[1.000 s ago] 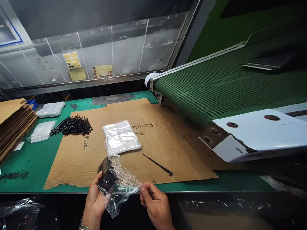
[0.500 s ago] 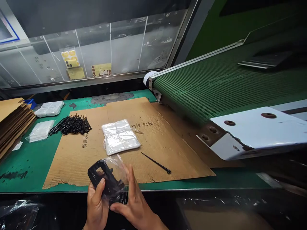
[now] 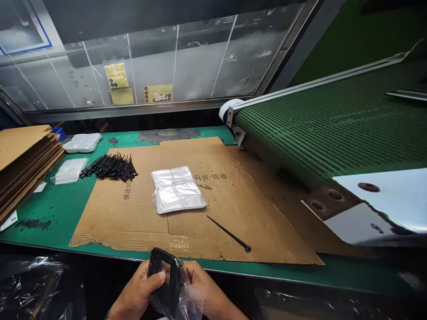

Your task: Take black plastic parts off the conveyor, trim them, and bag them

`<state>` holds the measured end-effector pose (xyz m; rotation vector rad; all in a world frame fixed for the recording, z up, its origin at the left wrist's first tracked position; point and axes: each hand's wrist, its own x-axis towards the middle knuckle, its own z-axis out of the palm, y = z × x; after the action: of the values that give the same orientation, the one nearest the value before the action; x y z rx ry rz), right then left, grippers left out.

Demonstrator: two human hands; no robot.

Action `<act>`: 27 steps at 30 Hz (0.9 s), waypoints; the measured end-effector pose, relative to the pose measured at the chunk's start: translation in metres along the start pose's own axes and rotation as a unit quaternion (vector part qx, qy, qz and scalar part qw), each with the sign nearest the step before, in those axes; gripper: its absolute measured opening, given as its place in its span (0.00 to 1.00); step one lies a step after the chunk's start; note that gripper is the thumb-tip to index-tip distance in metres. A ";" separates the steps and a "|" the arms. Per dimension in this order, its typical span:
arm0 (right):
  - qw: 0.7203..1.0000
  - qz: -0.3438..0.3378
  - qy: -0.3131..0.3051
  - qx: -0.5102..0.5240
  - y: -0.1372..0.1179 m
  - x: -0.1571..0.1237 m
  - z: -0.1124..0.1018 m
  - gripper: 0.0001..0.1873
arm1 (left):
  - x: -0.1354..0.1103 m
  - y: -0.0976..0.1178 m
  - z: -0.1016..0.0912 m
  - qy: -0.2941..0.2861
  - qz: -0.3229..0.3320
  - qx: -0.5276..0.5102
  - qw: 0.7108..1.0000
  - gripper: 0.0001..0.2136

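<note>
Just off the near edge of the cardboard (image 3: 240, 204), the left hand (image 3: 135, 289) grips the black part (image 3: 163, 293); the right hand (image 3: 205, 284) meets its clear bag (image 3: 191, 304), fingers too hidden to tell their grasp. The part seems light and stiff, the film slippery; its rim should hold best.

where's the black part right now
In the head view, the black part is at the bottom, left of centre, held in the left hand, with the right hand close beside it, below the white bundle on the cardboard.
</note>
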<state>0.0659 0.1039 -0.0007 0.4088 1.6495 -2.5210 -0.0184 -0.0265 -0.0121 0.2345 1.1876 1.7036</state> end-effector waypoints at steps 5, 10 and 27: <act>0.981 -0.036 0.161 0.100 0.002 0.009 -0.004 0.18 | -0.005 0.001 -0.002 0.082 0.056 0.020 0.995 0.15; 0.916 -0.222 0.299 -0.147 0.024 -0.001 -0.007 0.14 | -0.004 0.003 -0.005 0.263 0.134 0.045 0.954 0.17; 0.924 -0.187 0.022 -0.332 0.048 0.022 0.012 0.20 | -0.024 -0.002 -0.020 0.185 0.110 -0.076 0.974 0.11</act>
<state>0.0537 0.0748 -0.0449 0.0797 2.6485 -1.9534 -0.0190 -0.0576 -0.0151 -0.0521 1.3269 2.0872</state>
